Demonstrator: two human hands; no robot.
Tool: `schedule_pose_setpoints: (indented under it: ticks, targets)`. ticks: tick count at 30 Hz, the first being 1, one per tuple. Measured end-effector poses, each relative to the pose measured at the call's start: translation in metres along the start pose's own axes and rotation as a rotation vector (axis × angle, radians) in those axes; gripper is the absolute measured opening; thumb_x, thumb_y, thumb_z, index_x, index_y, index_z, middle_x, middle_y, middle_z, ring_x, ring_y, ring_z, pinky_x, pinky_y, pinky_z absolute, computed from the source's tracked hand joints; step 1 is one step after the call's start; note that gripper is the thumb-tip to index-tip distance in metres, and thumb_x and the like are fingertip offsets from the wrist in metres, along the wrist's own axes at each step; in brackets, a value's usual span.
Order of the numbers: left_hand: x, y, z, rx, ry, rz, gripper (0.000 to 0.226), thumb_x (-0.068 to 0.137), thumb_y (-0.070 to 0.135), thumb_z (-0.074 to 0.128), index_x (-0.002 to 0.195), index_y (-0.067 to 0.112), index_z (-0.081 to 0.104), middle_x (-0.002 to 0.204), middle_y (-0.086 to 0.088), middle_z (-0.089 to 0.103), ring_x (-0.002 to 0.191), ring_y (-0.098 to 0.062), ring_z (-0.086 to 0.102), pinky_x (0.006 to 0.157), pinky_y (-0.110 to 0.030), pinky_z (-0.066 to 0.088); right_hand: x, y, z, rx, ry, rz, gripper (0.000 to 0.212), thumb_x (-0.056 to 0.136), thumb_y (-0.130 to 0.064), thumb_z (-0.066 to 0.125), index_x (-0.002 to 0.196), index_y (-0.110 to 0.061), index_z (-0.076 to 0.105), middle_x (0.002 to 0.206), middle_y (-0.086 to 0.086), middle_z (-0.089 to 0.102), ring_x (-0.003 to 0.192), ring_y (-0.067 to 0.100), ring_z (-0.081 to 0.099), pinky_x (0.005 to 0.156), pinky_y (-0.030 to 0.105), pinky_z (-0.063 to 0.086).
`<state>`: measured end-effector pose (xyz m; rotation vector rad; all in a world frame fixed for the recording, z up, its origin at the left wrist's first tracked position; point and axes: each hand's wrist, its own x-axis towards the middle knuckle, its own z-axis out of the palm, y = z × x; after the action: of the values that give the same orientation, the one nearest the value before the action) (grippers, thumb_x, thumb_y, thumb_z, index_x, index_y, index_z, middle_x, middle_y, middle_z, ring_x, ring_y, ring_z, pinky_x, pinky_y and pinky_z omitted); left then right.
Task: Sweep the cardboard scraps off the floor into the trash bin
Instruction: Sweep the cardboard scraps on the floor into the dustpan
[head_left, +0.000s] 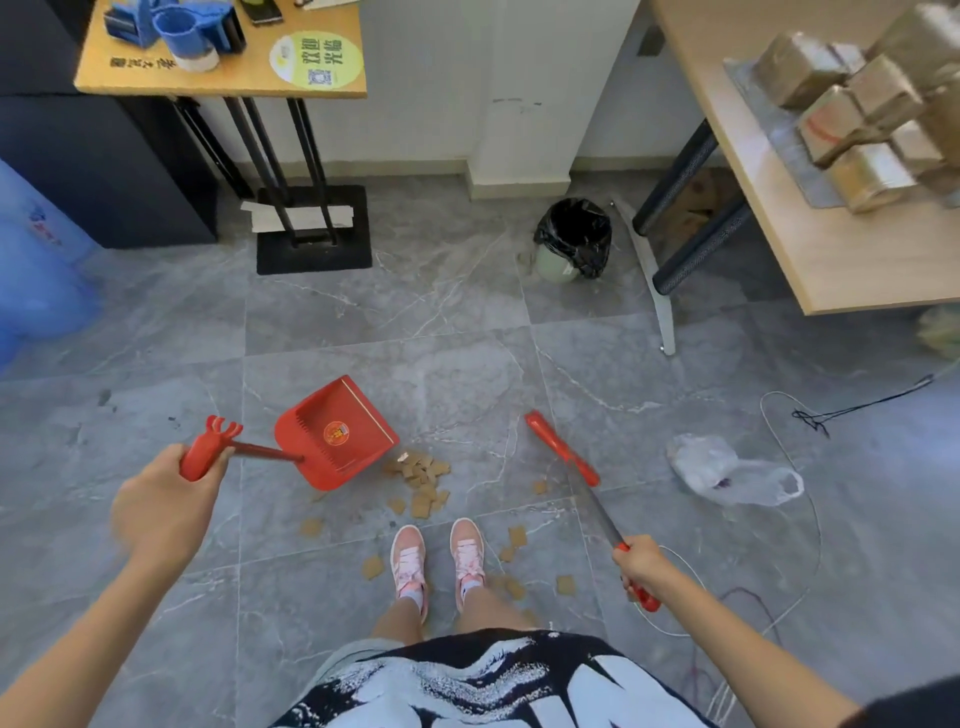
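My left hand (171, 499) grips the red handle of a red dustpan (337, 434), whose open lip rests on the grey floor beside a heap of brown cardboard scraps (421, 475). More scraps lie scattered around my pink shoes (439, 564). My right hand (641, 564) holds the handle of a red broom (563, 449), its head lifted to the right of the heap. The trash bin (571, 241), pale green with a black liner, stands farther away near the white wall.
A small wooden table (223, 73) on a black base stands at the back left. A larger table (810, 218) with stacked packages is on the right. A crumpled plastic bag (727, 470) and loose cables (800, 415) lie on the floor to my right. A blue water jug (36, 260) is at far left.
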<state>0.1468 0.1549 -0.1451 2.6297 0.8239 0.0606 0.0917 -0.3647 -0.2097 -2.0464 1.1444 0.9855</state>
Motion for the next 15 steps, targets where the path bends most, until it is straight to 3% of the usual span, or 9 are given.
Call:
schedule_pose_setpoints:
  ticks: [4, 7, 15]
  targets:
    - [-0.011, 0.015, 0.007, 0.026, 0.004, -0.023, 0.044, 0.086, 0.048, 0.065, 0.063, 0.014, 0.048, 0.05, -0.011, 0.049, 0.052, -0.034, 0.049, 0.05, -0.033, 0.035, 0.02, 0.007, -0.005, 0.076, -0.04, 0.146, 0.03, 0.094, -0.005, 0.044, 0.064, -0.004, 0.044, 0.043, 0.01, 0.042, 0.024, 0.014, 0.035, 0.034, 0.013, 0.034]
    - [-0.019, 0.022, 0.015, 0.036, 0.005, -0.023, 0.044, 0.086, 0.046, 0.066, 0.062, 0.014, 0.046, 0.051, -0.012, 0.05, 0.051, -0.034, 0.049, 0.049, -0.033, 0.034, 0.031, 0.011, 0.001, 0.136, -0.116, 0.219, 0.034, 0.095, -0.004, 0.039, 0.061, -0.006, 0.038, 0.026, 0.004, 0.035, 0.016, 0.01, 0.029, 0.033, 0.01, 0.034]
    - [-0.043, 0.03, 0.025, 0.065, 0.02, -0.082, 0.045, 0.085, 0.045, 0.067, 0.064, 0.009, 0.05, 0.055, -0.017, 0.055, 0.054, -0.036, 0.051, 0.051, -0.035, 0.034, 0.023, 0.007, 0.013, 0.161, -0.191, 0.25, 0.035, 0.097, -0.009, 0.04, 0.063, -0.005, 0.043, 0.025, 0.002, 0.032, 0.015, 0.008, 0.025, 0.03, 0.008, 0.029]
